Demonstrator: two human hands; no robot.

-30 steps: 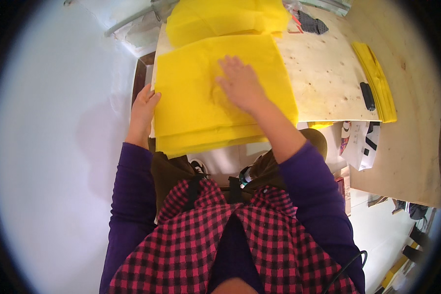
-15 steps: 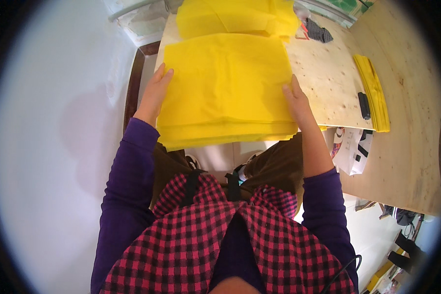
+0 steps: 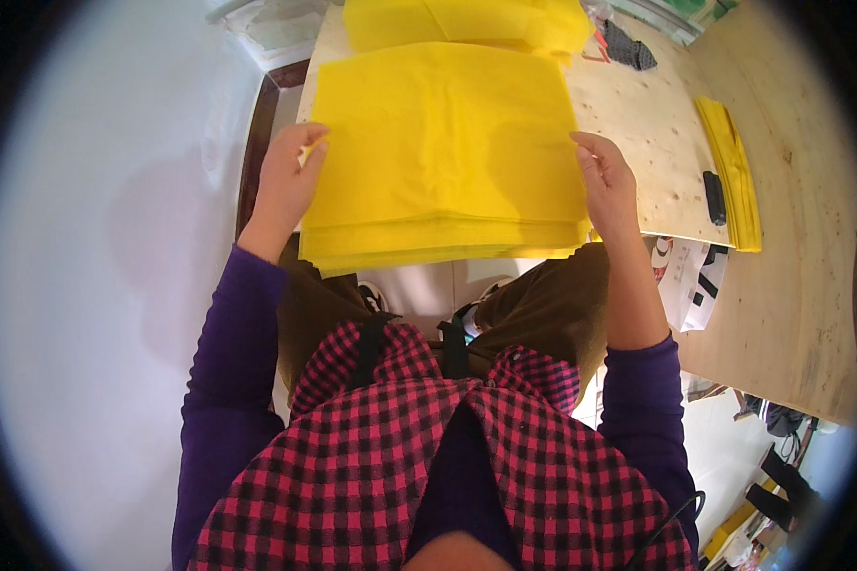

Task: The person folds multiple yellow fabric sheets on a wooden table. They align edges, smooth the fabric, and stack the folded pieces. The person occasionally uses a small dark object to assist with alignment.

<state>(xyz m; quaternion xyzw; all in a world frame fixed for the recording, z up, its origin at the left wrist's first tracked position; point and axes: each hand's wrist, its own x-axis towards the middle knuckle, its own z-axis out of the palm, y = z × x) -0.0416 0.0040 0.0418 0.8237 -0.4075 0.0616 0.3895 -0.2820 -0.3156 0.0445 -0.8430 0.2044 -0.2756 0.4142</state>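
Note:
A neat stack of yellow fabric sheets [image 3: 438, 143] lies in front of me, its near layered edge jutting past the table's front. My left hand [image 3: 288, 176] is at the stack's left edge, thumb and forefinger curled together on the border of the cloth. Opposite it, my right hand [image 3: 609, 186] has its thumb and forefinger pinched at the right border. How many layers the fingers take in cannot be made out. Behind the stack rests a bulkier folded pile of yellow fabric [image 3: 467, 21].
On the wooden table [image 3: 628, 124], a grey knitted piece [image 3: 628, 46] lies at the far right. A narrow folded yellow strip [image 3: 730, 176] sits by the right-hand board, beside a small black object [image 3: 714, 198]. Below hangs a white printed bag [image 3: 687, 285]. A white wall [image 3: 114, 285] stands left.
Both hands have gone from lying along the stack's sides to curled fingertips at its edges, with the wrists farther apart. The stack appears slightly farther from me.

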